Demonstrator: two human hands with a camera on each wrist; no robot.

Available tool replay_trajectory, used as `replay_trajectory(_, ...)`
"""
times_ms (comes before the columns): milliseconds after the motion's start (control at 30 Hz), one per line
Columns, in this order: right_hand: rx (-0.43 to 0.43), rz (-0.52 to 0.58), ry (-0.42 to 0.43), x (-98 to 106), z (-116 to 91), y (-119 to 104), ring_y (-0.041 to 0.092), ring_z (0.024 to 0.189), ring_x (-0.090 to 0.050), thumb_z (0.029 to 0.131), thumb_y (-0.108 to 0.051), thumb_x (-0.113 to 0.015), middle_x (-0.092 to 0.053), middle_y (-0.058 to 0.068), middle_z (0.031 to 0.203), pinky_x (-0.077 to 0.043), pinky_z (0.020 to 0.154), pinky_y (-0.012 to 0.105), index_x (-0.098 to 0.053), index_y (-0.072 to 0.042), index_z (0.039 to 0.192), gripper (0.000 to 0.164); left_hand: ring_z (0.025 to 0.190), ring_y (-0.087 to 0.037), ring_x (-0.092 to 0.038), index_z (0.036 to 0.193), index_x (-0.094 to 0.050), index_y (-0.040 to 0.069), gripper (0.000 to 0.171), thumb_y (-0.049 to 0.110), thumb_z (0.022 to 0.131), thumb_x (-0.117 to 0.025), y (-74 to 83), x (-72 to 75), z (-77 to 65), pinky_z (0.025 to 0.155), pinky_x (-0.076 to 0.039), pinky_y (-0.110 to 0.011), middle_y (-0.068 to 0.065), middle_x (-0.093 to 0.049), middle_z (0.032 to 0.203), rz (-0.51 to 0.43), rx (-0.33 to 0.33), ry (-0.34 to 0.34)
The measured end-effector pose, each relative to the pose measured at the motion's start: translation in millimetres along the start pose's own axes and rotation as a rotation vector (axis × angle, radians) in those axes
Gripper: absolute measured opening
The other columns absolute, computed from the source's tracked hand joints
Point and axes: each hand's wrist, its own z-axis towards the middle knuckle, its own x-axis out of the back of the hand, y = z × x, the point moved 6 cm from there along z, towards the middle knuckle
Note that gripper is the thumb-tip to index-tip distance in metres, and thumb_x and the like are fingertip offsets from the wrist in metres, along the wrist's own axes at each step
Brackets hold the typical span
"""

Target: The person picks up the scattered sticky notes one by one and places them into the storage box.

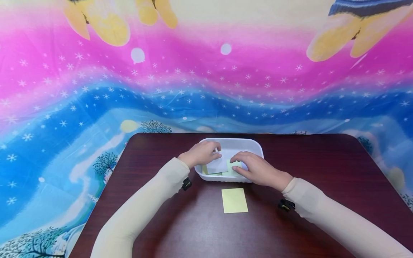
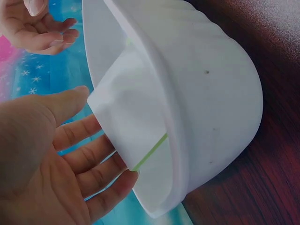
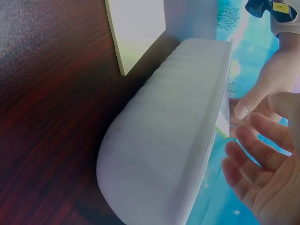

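A white plastic basket [image 1: 258,147] stands near the table's far edge. Inside it lie a white-faced square piece [image 1: 217,167] with a thin green edge and a pale green square note [image 1: 233,167]. My left hand [image 1: 201,153] hovers over the basket's left side, thumb and fingers spread apart. In the left wrist view its fingertips [image 2: 125,180] reach the edge of the white-faced piece; whether they touch cannot be told. My right hand [image 1: 259,170] hangs above the basket's right side, fingers loosely bent, with nothing in its grasp. A yellow sticky note pad [image 1: 234,200] lies in front of the basket.
The dark reddish-brown table [image 1: 322,161] extends to both sides of the basket. Behind it hangs a printed cloth [image 1: 206,82] with snowflakes and trees. A small black device [image 1: 286,205] is strapped at the right wrist, and another [image 1: 186,184] at the left.
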Motion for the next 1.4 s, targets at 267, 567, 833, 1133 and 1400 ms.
replay_trajectory(267,-0.004,0.001,0.002,1.3,0.7,-1.7,0.012,0.103,-0.058,0.091,-0.031,-0.058,-0.065,-0.004,0.107,-0.046,0.09,0.036,-0.066,-0.012,0.112,0.029,0.099,-0.012,-0.057,0.123,-0.061,0.012,0.039,0.036,0.093,-0.053,1.0,0.5,-1.1,0.086,-0.045,-0.031,-0.002,-0.064,0.114,-0.014,0.011,-0.018)
replay_trajectory(567,-0.018,0.003,-0.01,1.4,0.9,-1.8,0.013,0.104,-0.058,0.09,-0.032,-0.058,-0.065,-0.003,0.108,-0.046,0.09,0.036,-0.066,-0.012,0.112,0.03,0.102,-0.014,-0.057,0.124,-0.059,0.011,0.041,0.036,0.093,-0.053,-0.8,-1.9,-1.2,0.089,-0.044,-0.032,-0.003,-0.063,0.116,-0.009,0.008,-0.023)
replay_trajectory(833,-0.024,0.015,-0.012,1.9,-0.5,-1.3,0.018,0.105,-0.059,0.091,-0.032,-0.058,-0.065,-0.003,0.108,-0.046,0.09,0.037,-0.066,-0.012,0.112,0.03,0.103,-0.014,-0.056,0.123,-0.06,0.013,0.039,0.036,0.093,-0.053,-3.8,1.1,-3.5,0.089,-0.045,-0.033,-0.001,-0.063,0.113,-0.008,0.03,0.009)
replay_trajectory(1133,-0.014,0.013,-0.007,3.2,-0.2,-2.9,0.017,0.105,-0.059,0.091,-0.032,-0.058,-0.065,-0.003,0.108,-0.046,0.09,0.037,-0.065,-0.013,0.112,0.03,0.095,-0.011,-0.058,0.12,-0.061,0.016,0.035,0.036,0.093,-0.053,-0.4,11.4,-8.5,0.081,-0.048,-0.031,0.001,-0.064,0.108,0.01,0.019,0.101)
replay_trajectory(1400,-0.006,0.012,-0.004,5.1,-1.1,-4.7,0.018,0.104,-0.059,0.091,-0.031,-0.058,-0.065,-0.003,0.108,-0.046,0.09,0.037,-0.066,-0.012,0.112,0.03,0.092,-0.011,-0.059,0.118,-0.061,0.017,0.033,0.037,0.093,-0.053,3.1,17.5,-15.3,0.078,-0.049,-0.03,0.002,-0.065,0.107,0.006,0.009,0.138)
